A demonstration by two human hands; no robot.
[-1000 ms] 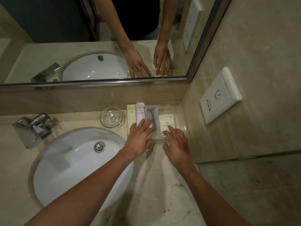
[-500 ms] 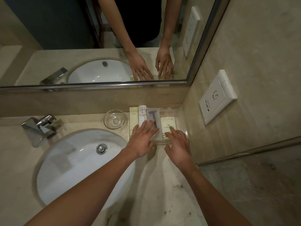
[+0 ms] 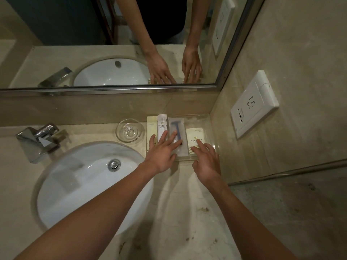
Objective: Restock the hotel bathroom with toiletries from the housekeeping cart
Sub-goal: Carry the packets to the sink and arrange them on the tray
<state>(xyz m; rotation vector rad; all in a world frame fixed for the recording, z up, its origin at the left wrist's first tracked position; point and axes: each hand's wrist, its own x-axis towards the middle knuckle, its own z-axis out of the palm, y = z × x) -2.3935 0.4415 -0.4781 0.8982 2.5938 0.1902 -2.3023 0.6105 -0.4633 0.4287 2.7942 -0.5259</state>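
A clear tray (image 3: 210,121) sits on the counter in the back right corner, under the mirror. In it lie a cream box (image 3: 151,126), a white tube packet (image 3: 161,124), a wrapped blue razor (image 3: 176,128) and a cream sachet (image 3: 195,136), side by side. My left hand (image 3: 163,152) rests flat with spread fingers on the tube packet and the razor wrapper. My right hand (image 3: 206,162) lies flat beside it, fingertips on the sachet's near end. Neither hand grips anything.
A small glass dish (image 3: 129,130) stands left of the tray. The white sink basin (image 3: 84,184) and chrome tap (image 3: 39,141) fill the left of the counter. A wall socket plate (image 3: 253,106) is on the right wall, and the mirror (image 3: 112,44) runs along the back.
Both hands stay flat on the items in the tray; the fingers have shifted only slightly. The camera view has drifted a little.
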